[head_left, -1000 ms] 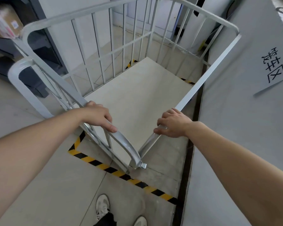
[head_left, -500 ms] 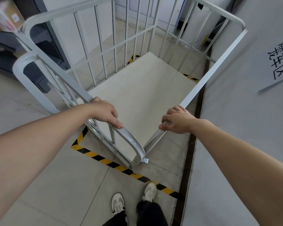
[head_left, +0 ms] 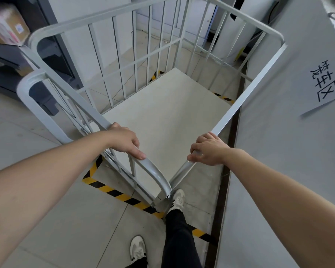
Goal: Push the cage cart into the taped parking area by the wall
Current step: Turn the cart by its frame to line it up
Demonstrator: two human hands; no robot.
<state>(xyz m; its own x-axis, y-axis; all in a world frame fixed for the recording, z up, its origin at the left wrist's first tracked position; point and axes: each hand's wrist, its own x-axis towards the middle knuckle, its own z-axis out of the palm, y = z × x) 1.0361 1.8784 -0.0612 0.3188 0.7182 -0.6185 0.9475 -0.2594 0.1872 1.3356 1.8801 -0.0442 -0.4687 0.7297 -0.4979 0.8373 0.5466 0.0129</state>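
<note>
The grey metal cage cart (head_left: 124, 55) with barred sides and a pale flat deck stands before me, its right side close along the wall (head_left: 290, 151). My left hand (head_left: 124, 141) grips the curved top rail of the near side panel. On the flat right-hand rail my right hand (head_left: 209, 149) is closed. Yellow-and-black floor tape (head_left: 112, 190) marks the parking area; it runs under the cart's near corner, and more stripes show past the deck at the far end. My right foot steps over the tape by the cart's near corner.
A paper sign with black characters (head_left: 324, 84) hangs on the wall at right. Dark shelving (head_left: 12, 60) holding a cardboard box stands left of the cart. A white cylindrical unit (head_left: 228, 45) stands behind the cart. A dark floor strip runs along the wall.
The cart has rolled forward, deeper over the taped area, and both hands went with it. My feet have stepped forward; the right shoe now reaches the cart's near corner.
</note>
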